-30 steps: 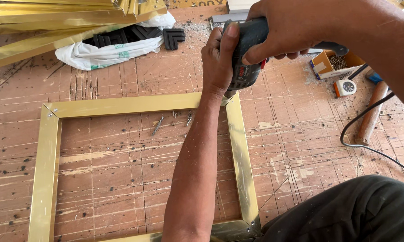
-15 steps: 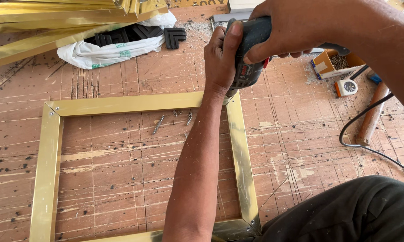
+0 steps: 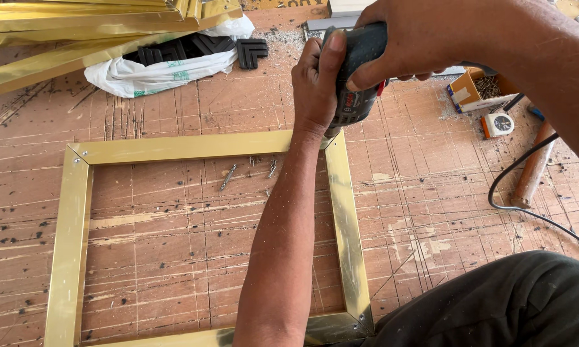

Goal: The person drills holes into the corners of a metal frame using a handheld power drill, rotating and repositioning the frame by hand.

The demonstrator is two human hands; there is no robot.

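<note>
A gold metal frame (image 3: 186,146) lies flat on the scarred wooden board. A dark green power drill (image 3: 359,77) points down at the frame's far right corner (image 3: 331,138). My left hand (image 3: 316,83) wraps the drill's front body, thumb up along it. My right hand (image 3: 418,38) grips the drill's top and handle from above. The drill's tip is hidden behind my left hand. Loose screws (image 3: 228,177) lie inside the frame, just below its top bar.
Gold profiles (image 3: 77,32) are stacked at the top left beside a white bag (image 3: 154,71) of black corner brackets (image 3: 251,51). A box of screws (image 3: 479,88), a small tape measure (image 3: 498,124), a hammer handle (image 3: 533,168) and a black cable (image 3: 520,205) lie on the right.
</note>
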